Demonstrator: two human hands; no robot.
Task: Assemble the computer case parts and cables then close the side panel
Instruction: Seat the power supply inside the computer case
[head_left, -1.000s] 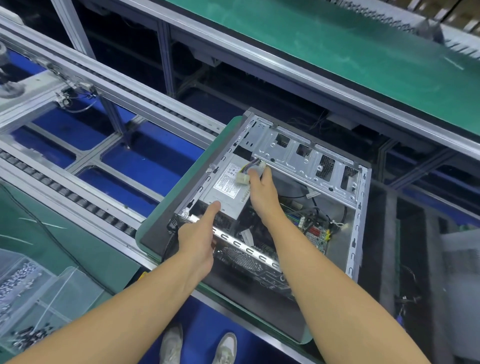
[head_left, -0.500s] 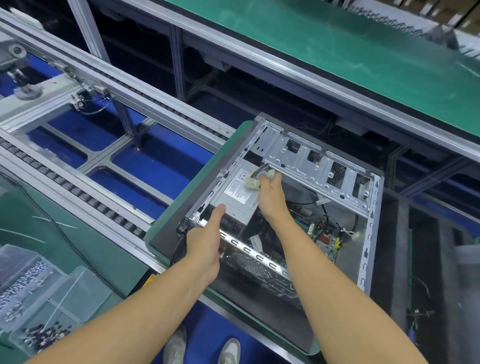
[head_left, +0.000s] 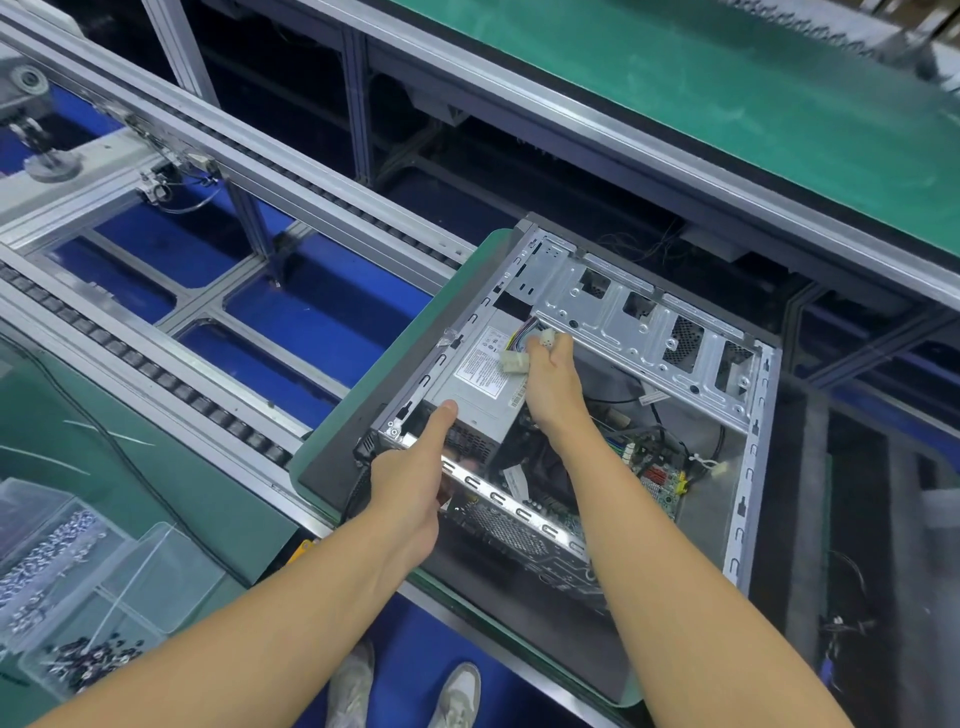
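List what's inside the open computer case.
Inside the computer case: a grey power supply in one corner, a motherboard on the bottom panel, black cables. The right hand holds white connectors over the supply. The right forearm and drive bracket cover what lies beneath them.

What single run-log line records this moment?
left hand: grips open grey metal computer case rim | right hand: holds white plastic cable connectors over silver power supply

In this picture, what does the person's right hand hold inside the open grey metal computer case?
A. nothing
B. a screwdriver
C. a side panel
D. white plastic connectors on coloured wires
D: the right hand pinches white plastic connectors on coloured wires above the silver power supply box; the left hand grips the grey metal computer case rail.
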